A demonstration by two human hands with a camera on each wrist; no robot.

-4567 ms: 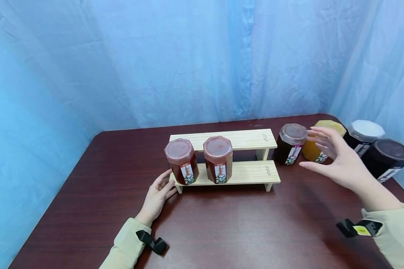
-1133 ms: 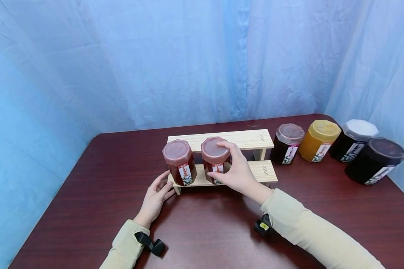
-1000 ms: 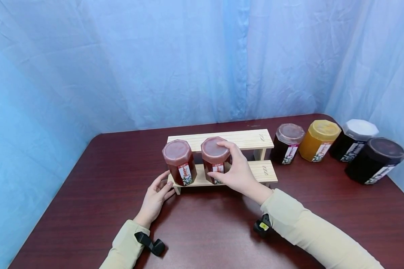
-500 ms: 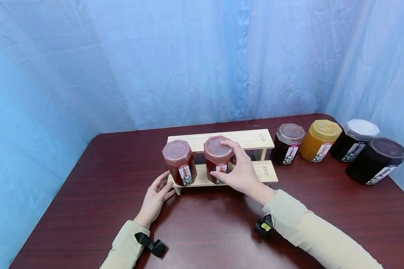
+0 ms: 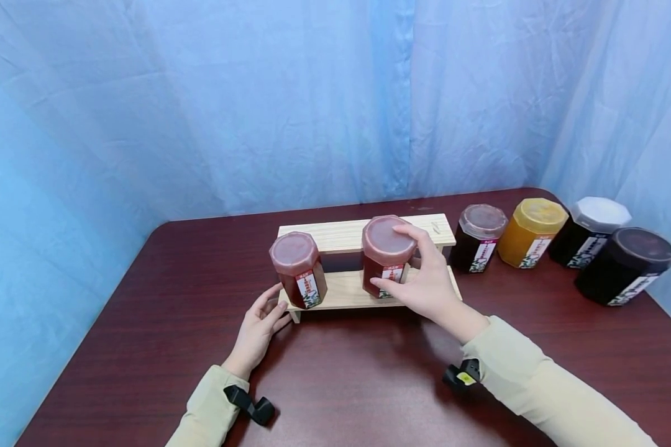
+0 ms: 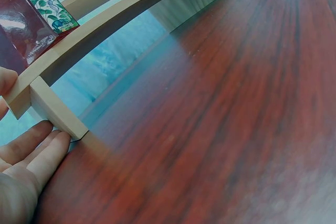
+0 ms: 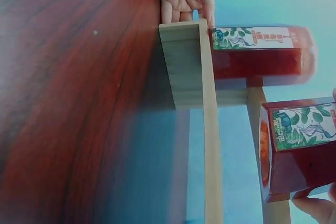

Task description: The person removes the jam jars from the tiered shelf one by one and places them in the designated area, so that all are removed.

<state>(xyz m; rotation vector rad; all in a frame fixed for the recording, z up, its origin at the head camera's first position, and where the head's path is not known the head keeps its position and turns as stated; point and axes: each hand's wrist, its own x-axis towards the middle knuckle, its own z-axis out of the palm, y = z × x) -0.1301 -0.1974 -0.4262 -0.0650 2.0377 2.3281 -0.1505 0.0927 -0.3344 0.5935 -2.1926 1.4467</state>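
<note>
My right hand [image 5: 430, 292] grips a red octagonal jar [image 5: 376, 270] with a pinkish lid, thumb in front and fingers round the far side. The right wrist view shows this jar's underside, raised above the lower shelf [image 5: 341, 292] of a two-tier wooden rack. A matching red jar [image 5: 293, 267] stands upright at that shelf's left end. My left hand [image 5: 258, 329] holds the rack's left end. Its thumb lies at the shelf edge and its fingertips [image 6: 59, 140] touch the wooden leg [image 6: 59, 111]. The upper shelf [image 5: 324, 237] is partly covered by the held jar.
Right of the rack stand a dark jar with a clear lid [image 5: 476, 248], a yellow jar [image 5: 522, 242], a dark jar with a white lid [image 5: 578, 239] and a black jar [image 5: 604, 279] near the table's [image 5: 335, 385] right edge. Blue curtains [image 5: 291, 112] hang behind.
My right hand went from beside the right-hand jars to the second red jar, then lifted it and carried it rightward along the rack. The left hand stays at the rack's left end.
</note>
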